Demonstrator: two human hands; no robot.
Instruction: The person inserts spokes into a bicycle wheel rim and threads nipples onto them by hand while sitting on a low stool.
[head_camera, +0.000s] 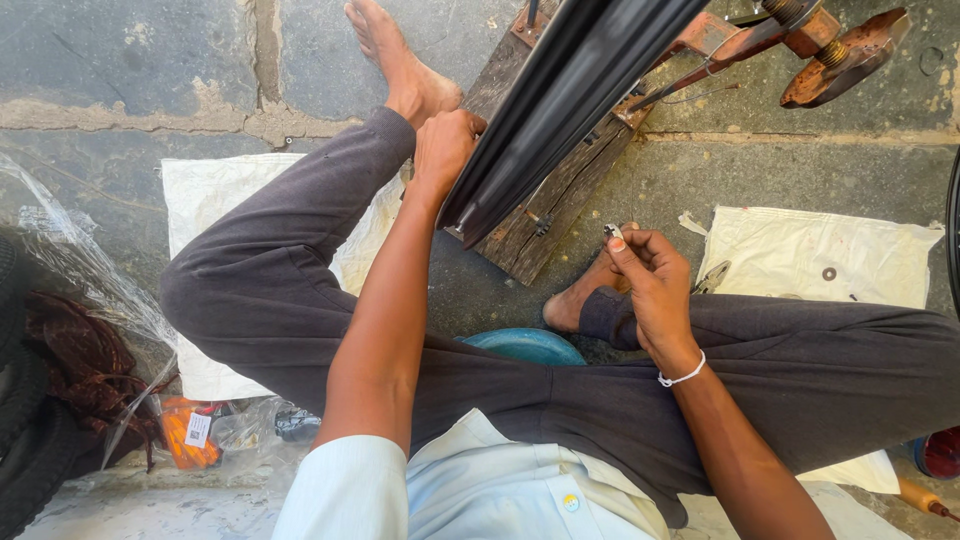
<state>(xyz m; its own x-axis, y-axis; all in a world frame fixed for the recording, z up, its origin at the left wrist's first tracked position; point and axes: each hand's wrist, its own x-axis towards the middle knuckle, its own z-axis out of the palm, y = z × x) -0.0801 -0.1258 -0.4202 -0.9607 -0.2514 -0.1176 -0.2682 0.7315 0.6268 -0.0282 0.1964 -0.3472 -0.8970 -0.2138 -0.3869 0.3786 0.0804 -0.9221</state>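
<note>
A: Near the body, what is the right hand (655, 275) holding?
B: It pinches a small metal tool (612, 231).
A: And farther?
B: The left hand (443, 148) grips the black rim (560, 105), mounted on the wooden stand (560, 195); work looks unfinished.

Open-air roadside repair workshop, stone-slab floor (120, 60), rusty wheel stand (800, 35) at 1 o'clock, worn wooden block (560, 190), work cloth (800, 255)

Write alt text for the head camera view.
A seated person's left hand grips a black wheel rim resting on a wooden stand, while the right hand pinches a small metal piece. White cloths lie on the stone floor.
</note>
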